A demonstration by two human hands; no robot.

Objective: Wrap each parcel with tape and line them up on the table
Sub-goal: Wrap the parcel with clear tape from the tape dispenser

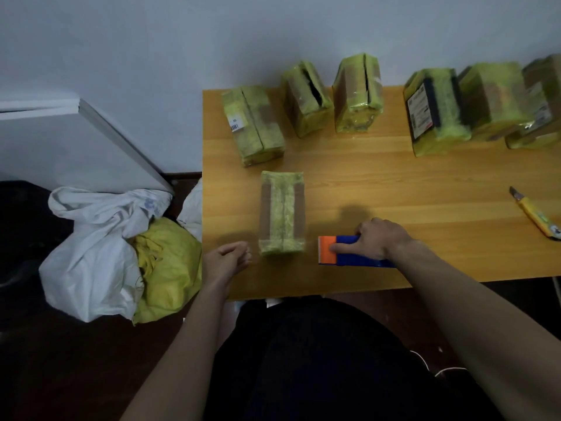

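Gripping the blue-and-orange plastic tape dispenser (pixel 349 251) on the wooden table (pixel 394 183), the right hand (pixel 378 238) curls round it — just right of the green-taped cardboard parcel (pixel 282 212). The left hand (pixel 226 259) rests beside it, fingers loosely curled, holding nothing.

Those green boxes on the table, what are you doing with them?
A person is wrapping parcels in tape. Their right hand holds a blue and orange tape dispenser on the wooden table. Their left hand rests near the table's edge, holding nothing, beside one taped parcel lying apart at the front. More wrapped parcels stand in a row along the wall. A yellow box cutter lies off to the right.
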